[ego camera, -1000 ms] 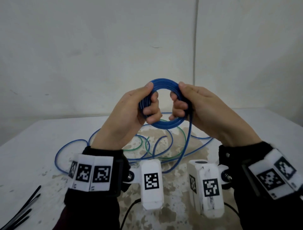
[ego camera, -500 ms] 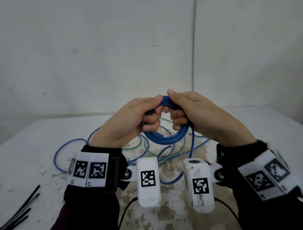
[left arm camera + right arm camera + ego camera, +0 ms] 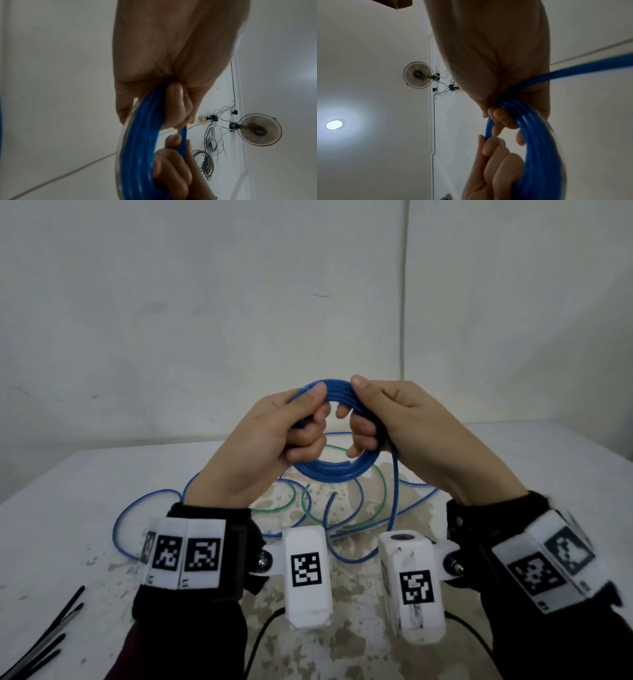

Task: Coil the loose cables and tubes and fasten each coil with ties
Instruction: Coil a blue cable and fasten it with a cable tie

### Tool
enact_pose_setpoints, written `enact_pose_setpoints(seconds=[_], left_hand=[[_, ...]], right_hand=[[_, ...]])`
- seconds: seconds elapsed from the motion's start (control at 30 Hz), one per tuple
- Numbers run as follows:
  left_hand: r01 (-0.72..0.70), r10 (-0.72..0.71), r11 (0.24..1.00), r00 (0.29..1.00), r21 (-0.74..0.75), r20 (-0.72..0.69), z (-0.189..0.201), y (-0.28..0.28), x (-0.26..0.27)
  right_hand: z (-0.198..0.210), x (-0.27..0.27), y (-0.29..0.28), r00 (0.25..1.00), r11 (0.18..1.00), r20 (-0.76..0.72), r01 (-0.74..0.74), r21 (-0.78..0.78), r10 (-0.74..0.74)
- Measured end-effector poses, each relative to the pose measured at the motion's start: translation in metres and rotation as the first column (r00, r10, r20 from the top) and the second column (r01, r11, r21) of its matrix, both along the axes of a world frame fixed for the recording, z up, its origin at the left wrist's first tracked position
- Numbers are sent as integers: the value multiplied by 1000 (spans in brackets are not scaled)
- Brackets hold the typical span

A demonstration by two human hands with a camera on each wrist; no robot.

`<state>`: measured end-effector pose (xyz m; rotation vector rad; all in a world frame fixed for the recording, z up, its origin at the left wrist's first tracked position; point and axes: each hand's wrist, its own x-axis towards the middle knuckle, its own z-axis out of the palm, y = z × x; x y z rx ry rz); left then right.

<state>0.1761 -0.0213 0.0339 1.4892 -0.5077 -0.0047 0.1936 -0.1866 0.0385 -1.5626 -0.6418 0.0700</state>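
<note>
Blue tubing, wound into a tight coil [image 3: 337, 470], is held in the air above the middle of the table [image 3: 51, 542], well clear of its surface. The left hand [image 3: 270, 446] has its fingers curled round the coil's left side, thumb on top; the right hand [image 3: 404, 426] grips the right side the same way. The fingers hide much of the ring, so its number of turns is hard to make out. A loose length of blue tube [image 3: 395, 501] hangs from the right hand down to the table, where it tangles with a thin green tube [image 3: 380, 491]. Black ties [image 3: 44, 642] lie at the near left corner, cut off by the picture's edge.
</note>
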Motion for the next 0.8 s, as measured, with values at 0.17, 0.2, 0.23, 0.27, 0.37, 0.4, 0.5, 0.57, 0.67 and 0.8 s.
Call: enact_pose_setpoints(seconds=[0.17, 0.2, 0.23, 0.27, 0.37, 0.4, 0.5, 0.57, 0.67, 0.8], left_hand=[[-69, 78, 984, 996, -165, 45, 3, -3, 1], [-78, 87, 976, 996, -205, 36, 3, -4, 2], [-83, 91, 967, 996, -240, 23, 3, -4, 2], [-82, 88, 962, 996, -262, 10, 3, -5, 3], [-55, 50, 961, 998, -270, -27, 2, -6, 4], [-44, 36, 962, 999, -271, -35, 2, -8, 4], [4, -16, 962, 999, -272, -41, 2, -11, 4], [44, -63, 971, 995, -236, -72, 3, -10, 3], [80, -90, 993, 990, -91, -109, 3, -4, 0], [30, -35, 998, 995, -61, -94, 5, 2, -2]], right_hand=[[0, 1, -2, 1000, 999, -5, 7, 54, -7], [-1, 2, -2, 1000, 997, -18, -15, 80, 17], [-1, 3, -3, 999, 994, -30, -38, 104, 41], [-2, 3, -3, 997, 991, -43, -55, 120, 61], [-2, 5, -3, 993, 987, -81, -75, 141, 87], [-2, 5, -3, 992, 985, -86, -77, 155, 92], [-1, 7, 0, 992, 973, -95, -62, 224, 85], [0, 6, -1, 993, 977, -89, -56, 207, 76], [1, 2, -2, 994, 992, -71, -70, 106, 78], [-1, 0, 1, 998, 999, -43, -42, 32, 44]])
